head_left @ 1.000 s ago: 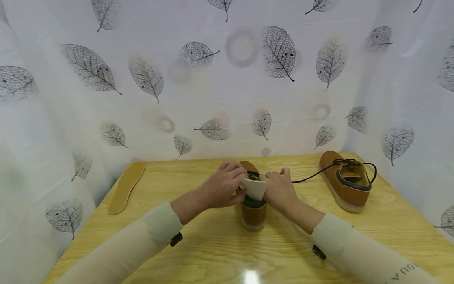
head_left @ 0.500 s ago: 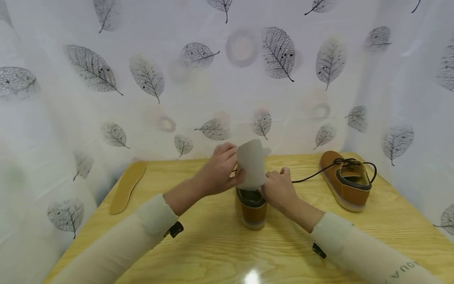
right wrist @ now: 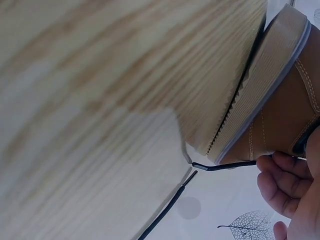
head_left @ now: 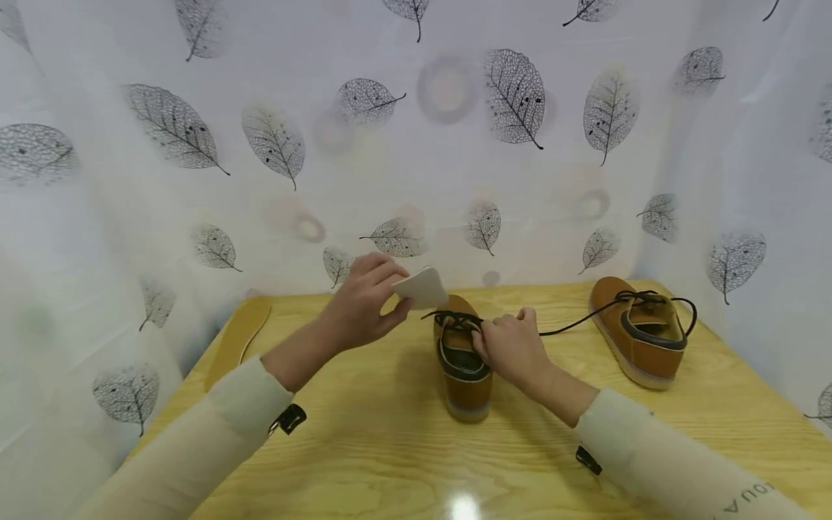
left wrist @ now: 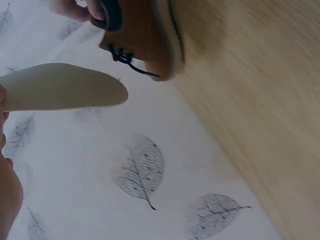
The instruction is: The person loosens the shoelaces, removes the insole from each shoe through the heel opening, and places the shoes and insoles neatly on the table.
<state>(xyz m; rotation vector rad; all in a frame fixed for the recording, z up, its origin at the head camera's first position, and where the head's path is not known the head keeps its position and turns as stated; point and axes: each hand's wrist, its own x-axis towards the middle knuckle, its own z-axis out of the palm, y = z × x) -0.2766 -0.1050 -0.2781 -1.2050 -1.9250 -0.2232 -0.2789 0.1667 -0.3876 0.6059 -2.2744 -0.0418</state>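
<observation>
My left hand (head_left: 364,307) pinches a pale insole (head_left: 424,287) between thumb and fingers, in the air left of the brown shoe (head_left: 468,397). In the left wrist view the insole (left wrist: 65,87) extends flat and long, its rounded end apart from the shoe (left wrist: 145,35). The shoe sits upright mid-table, heel toward me, dark collar and black laces showing. My right hand (head_left: 516,350) grips the right side of its opening. From the right wrist view, curled fingers meet the upper of the shoe (right wrist: 280,120) by a black lace (right wrist: 225,165); the fingertips inside are hidden.
A second brown shoe (head_left: 640,343) stands at the right of the wooden table (head_left: 364,448), one black lace trailing left. Another tan insole (head_left: 237,336) lies at the left edge. A leaf-patterned curtain (head_left: 403,159) closes off the back and sides.
My left hand has drawn the insole up out of the shoe, then carried it left, uncovering the shoe's opening and laces. The right hand has stayed at the shoe's side.
</observation>
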